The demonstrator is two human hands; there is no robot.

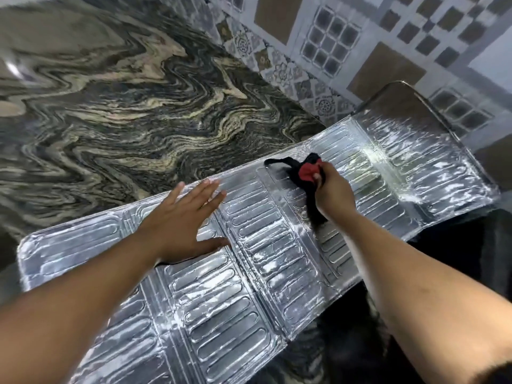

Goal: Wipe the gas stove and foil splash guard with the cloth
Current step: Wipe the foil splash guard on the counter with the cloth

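Foil splash guard (249, 273) lies flat, shiny, embossed with ovals.

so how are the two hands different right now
The left hand lies open, fingers spread, palm down on the foil splash guard, holding nothing. The right hand is closed in a grip on the black and red cloth, pressing it to the foil. The left sits nearer the guard's left end, the right farther along toward the tiled wall. Both are bare and both touch the guard.

A swirled dark-and-cream stone countertop (116, 112) meets a patterned tile wall (360, 37), slightly blurred, perhaps glossy.
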